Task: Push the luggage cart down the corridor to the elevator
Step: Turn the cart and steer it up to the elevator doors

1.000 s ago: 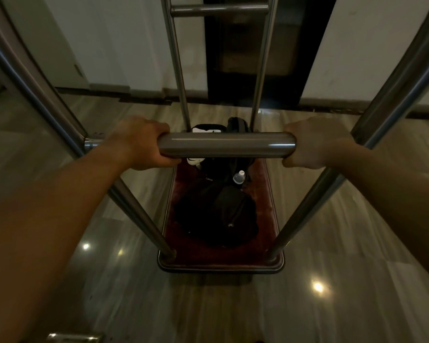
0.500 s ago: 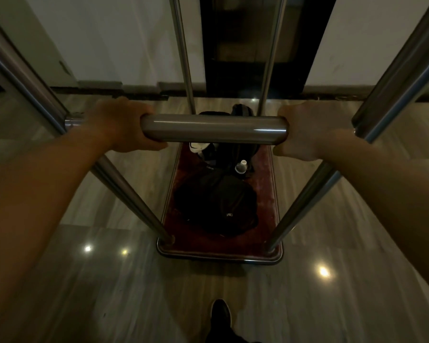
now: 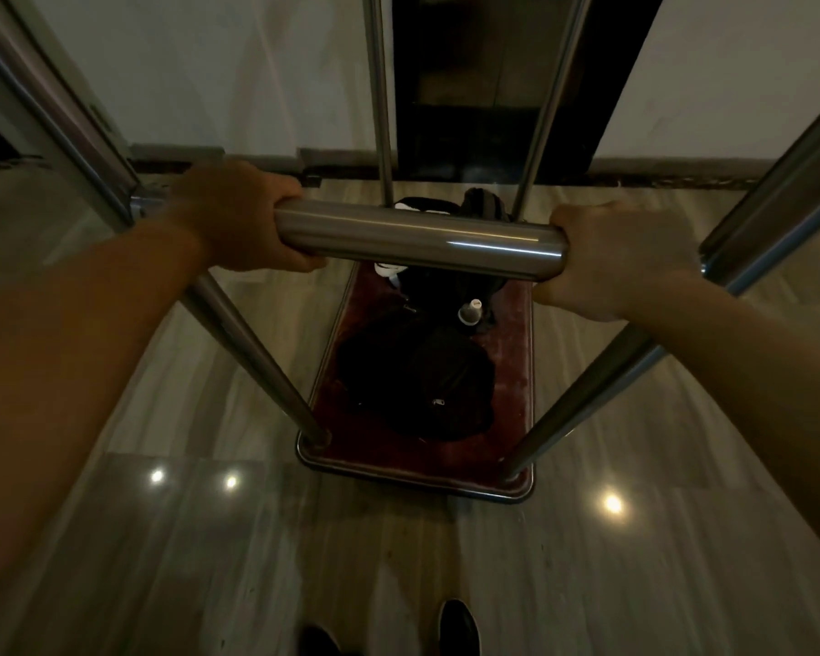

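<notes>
Since the frame half a second back, both shoes have come into view at the bottom edge where only one showed, and the dark doorway [image 3: 517, 82] at upper centre looms larger behind the cart. The left hand [image 3: 237, 215] is wrapped tight around the left end of the steel push bar [image 3: 417, 239], fingers curled over the top and thumb tucked beneath. The right hand [image 3: 621, 260] is clenched around the bar's right end in the same way. The luggage cart [image 3: 417, 471] stands in the middle of the frame on the glossy striped floor [image 3: 209, 561], its four shiny uprights splaying toward the corners of the picture. Its red carpeted deck [image 3: 512, 371] carries a rounded black bag [image 3: 417, 381] near the close edge. Farther along the deck lies another dark bag [image 3: 481, 205], partly hidden by the bar, with a white-capped bottle [image 3: 469, 314] standing beside it and something white [image 3: 389, 268] showing just under the bar. A black shoe [image 3: 458, 627] sits at lower centre, a second [image 3: 320, 641] to its left.
</notes>
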`<action>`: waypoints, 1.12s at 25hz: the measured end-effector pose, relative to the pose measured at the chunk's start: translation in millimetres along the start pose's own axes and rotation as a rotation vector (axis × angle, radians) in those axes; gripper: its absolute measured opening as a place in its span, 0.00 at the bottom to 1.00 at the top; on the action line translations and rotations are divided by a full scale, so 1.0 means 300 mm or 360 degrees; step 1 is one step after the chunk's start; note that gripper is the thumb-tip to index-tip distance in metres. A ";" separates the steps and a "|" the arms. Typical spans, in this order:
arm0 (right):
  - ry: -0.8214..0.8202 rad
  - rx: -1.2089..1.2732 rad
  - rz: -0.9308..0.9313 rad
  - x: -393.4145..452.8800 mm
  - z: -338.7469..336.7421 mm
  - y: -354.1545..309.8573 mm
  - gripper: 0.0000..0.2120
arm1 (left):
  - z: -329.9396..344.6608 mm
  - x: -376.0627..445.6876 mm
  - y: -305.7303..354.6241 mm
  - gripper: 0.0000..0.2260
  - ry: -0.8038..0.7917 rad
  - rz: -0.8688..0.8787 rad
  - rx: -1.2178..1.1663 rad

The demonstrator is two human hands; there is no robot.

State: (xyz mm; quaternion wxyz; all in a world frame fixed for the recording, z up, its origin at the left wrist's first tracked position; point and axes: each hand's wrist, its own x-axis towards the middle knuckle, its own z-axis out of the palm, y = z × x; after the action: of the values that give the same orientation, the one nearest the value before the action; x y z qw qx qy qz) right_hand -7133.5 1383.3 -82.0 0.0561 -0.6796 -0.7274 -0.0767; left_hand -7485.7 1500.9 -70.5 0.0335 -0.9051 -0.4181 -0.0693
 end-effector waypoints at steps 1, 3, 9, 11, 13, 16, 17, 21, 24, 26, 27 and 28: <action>-0.0003 0.0000 0.0011 0.025 0.004 -0.032 0.22 | 0.007 0.009 -0.052 0.29 0.0014 0.0062 -0.0021; -0.0026 0.0022 0.0063 0.075 0.001 -0.104 0.22 | 0.007 0.029 -0.157 0.30 0.0029 0.0122 -0.0087; -0.0141 0.0069 0.0255 0.220 0.005 -0.332 0.21 | 0.006 0.085 -0.455 0.20 -0.0129 0.0181 -0.0126; -0.0088 0.0083 0.0260 0.248 0.011 -0.381 0.22 | 0.018 0.103 -0.525 0.21 -0.0152 0.0191 -0.0071; -0.0055 0.0091 0.0251 0.298 0.030 -0.440 0.21 | 0.012 0.119 -0.607 0.21 -0.0124 0.0205 0.0034; -0.0080 0.0121 0.0279 0.363 0.039 -0.511 0.23 | 0.018 0.143 -0.708 0.22 -0.0121 0.0247 0.0088; -0.0095 0.0125 0.0299 0.389 0.042 -0.530 0.23 | 0.017 0.156 -0.742 0.23 -0.0129 0.0255 0.0083; -0.0101 0.0116 0.0337 0.467 0.058 -0.572 0.23 | 0.027 0.212 -0.838 0.26 -0.0123 0.0321 0.0042; -0.0074 0.0086 0.0333 0.520 0.076 -0.561 0.22 | 0.045 0.269 -0.881 0.28 -0.0074 0.0360 -0.0010; -0.0054 0.0076 0.0307 0.557 0.083 -0.544 0.23 | 0.058 0.305 -0.895 0.28 -0.0051 0.0380 -0.0049; -0.0038 0.0056 0.0303 0.578 0.087 -0.532 0.24 | 0.066 0.331 -0.902 0.27 -0.0034 0.0385 -0.0049; -0.0016 0.0024 0.0307 0.595 0.088 -0.519 0.25 | 0.073 0.357 -0.906 0.26 -0.0011 0.0389 -0.0032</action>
State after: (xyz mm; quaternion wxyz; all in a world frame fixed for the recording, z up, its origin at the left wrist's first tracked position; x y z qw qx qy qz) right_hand -7300.8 1553.1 -80.2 0.0645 -0.7464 -0.6594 -0.0621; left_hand -7621.8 1760.1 -75.1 0.0312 -0.9498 -0.3042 -0.0656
